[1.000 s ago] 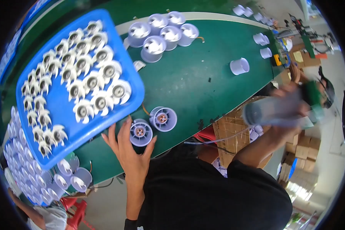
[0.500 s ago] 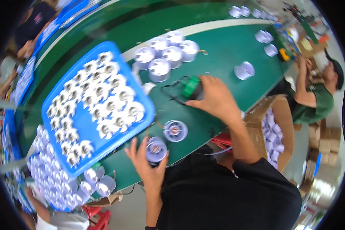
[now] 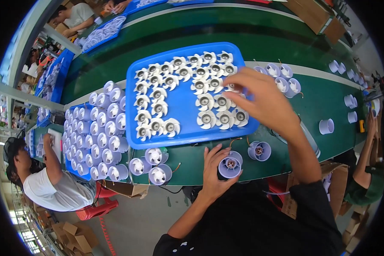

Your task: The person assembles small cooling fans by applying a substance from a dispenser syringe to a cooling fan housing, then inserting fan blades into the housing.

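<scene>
My left hand [image 3: 215,173] is closed around a pale purple cup-shaped motor housing [image 3: 230,165] at the table's near edge, its open end up and a small motor visible inside. Beside it stands a second purple housing [image 3: 259,151] with a motor and a thin wire. My right hand [image 3: 260,100] reaches over the right side of a blue tray [image 3: 181,140]. Its thumb and forefinger are apart around a white fan wheel [image 3: 231,87], which lies in line with its row; contact is unclear. Several more white fan wheels [image 3: 206,119] lie in the tray around a bare middle.
Several housings with fan wheels [image 3: 96,141] crowd another tray at the left; three more [image 3: 158,174] stand nearby. Another group [image 3: 281,81] stands right of the tray. A loose housing [image 3: 326,126] is further right, near a cardboard box [image 3: 338,179]. Co-workers sit around the tables.
My right hand has let go of the green-topped dark object with the black cord and moved over the tray. My left hand still holds the housing. The view has turned leftward.
</scene>
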Motion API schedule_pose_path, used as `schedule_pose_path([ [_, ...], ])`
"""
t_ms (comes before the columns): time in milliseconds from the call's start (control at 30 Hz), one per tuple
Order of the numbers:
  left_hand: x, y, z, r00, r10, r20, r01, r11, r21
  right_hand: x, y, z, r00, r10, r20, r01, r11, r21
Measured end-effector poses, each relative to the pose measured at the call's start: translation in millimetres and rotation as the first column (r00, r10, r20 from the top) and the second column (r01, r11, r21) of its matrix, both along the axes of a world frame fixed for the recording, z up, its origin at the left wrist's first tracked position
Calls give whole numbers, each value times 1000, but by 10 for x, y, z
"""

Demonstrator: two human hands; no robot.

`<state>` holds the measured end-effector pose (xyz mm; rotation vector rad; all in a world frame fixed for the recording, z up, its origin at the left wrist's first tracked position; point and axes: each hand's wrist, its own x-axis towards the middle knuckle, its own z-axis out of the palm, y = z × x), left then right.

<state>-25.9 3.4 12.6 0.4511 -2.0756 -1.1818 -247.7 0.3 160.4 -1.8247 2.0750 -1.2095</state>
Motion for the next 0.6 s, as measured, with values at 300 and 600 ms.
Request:
schedule_pose_path([
  [300,-18,35,73,998,67,15,-68,996,65,3,-1307,-556,568,322,-757,-361,924,123],
  [600,69,33,140,998,50,37,-57,972,227,-3,-1039,-299,244,287,-926,-603,793,87],
])
